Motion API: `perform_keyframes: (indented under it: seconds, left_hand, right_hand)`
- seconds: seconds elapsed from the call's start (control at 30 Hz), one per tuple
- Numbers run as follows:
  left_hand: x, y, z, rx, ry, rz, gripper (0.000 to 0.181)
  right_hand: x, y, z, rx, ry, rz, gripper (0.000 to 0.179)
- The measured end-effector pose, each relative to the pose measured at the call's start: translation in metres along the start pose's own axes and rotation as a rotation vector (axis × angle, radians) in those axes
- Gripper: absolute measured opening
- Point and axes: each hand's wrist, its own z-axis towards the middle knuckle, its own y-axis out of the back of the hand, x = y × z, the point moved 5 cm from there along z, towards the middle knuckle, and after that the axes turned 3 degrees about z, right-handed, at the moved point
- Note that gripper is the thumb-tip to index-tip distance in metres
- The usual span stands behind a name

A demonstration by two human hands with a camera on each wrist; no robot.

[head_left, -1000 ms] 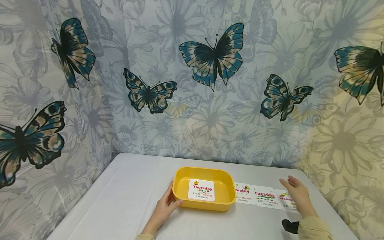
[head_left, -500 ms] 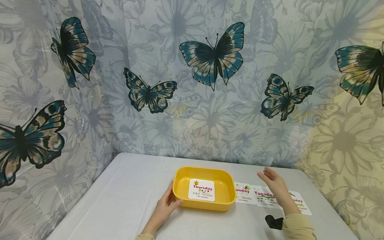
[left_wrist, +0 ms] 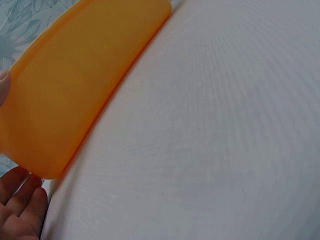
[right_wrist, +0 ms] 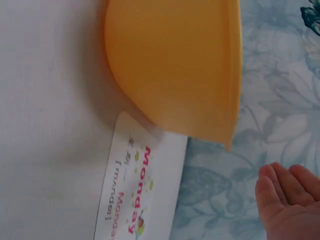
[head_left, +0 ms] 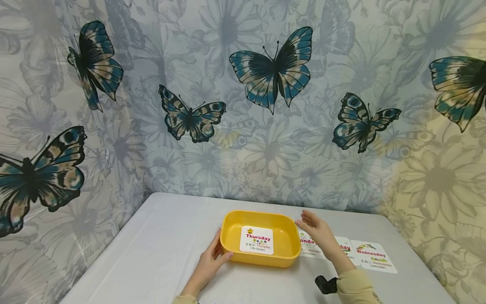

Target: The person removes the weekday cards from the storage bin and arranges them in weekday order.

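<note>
Yellow, smooth-walled and rounded at its corners, the basket [head_left: 262, 259] sits upright on the white counter [head_left: 152, 253], and from where I stand it anchors everything else. Lying flat inside it, toward its left half, is a Thursday card [head_left: 256, 240]. At the basket's left end, the person's left hand [head_left: 208, 262] has its grip clamped on the corner, thumb on the front and fingers round the side. Just beside the basket's right end hangs the right hand [head_left: 318, 231], its grip holding nothing, fingers stretched out and apart from the rim. Right of the basket runs a row of cards: a Monday card [head_left: 311, 250], partly hidden by the basket, then a half-covered card [head_left: 346, 248] behind the right forearm, then a Wednesday card [head_left: 376, 256], farthest from the basket.
</note>
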Motion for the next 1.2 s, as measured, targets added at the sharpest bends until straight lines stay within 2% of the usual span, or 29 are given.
perform_keyframes:
  seconds: [0.2, 0.4, 0.5, 0.7, 0.97, 1.2]
  left_hand:
    - [-0.001, -0.001, 0.0, -0.005, 0.016, -0.003, 0.084]
    - [-0.027, 0.002, -0.006, 0.0, 0.008, -0.036, 0.081]
    - [-0.033, 0.003, -0.008, 0.003, 0.019, -0.026, 0.08]
    - [-0.034, 0.002, -0.008, 0.007, 0.042, -0.02, 0.08]
    - [-0.031, 0.002, -0.008, 0.005, 0.045, -0.025, 0.081]
    - [-0.029, 0.002, -0.007, 0.011, 0.056, -0.022, 0.081]
  right_hand:
    - [0.003, -0.031, 0.001, 0.042, 0.004, 0.003, 0.078]
    - [0.008, -0.054, 0.004, 0.055, 0.021, 0.016, 0.075]
    - [0.009, -0.064, 0.007, 0.06, 0.019, 0.02, 0.074]
    - [0.004, -0.079, 0.013, 0.082, -0.023, 0.039, 0.078]
    - [-0.004, -0.087, 0.019, 0.078, -0.036, 0.034, 0.09]
    - [-0.011, -0.094, 0.024, 0.096, -0.05, 0.048, 0.086]
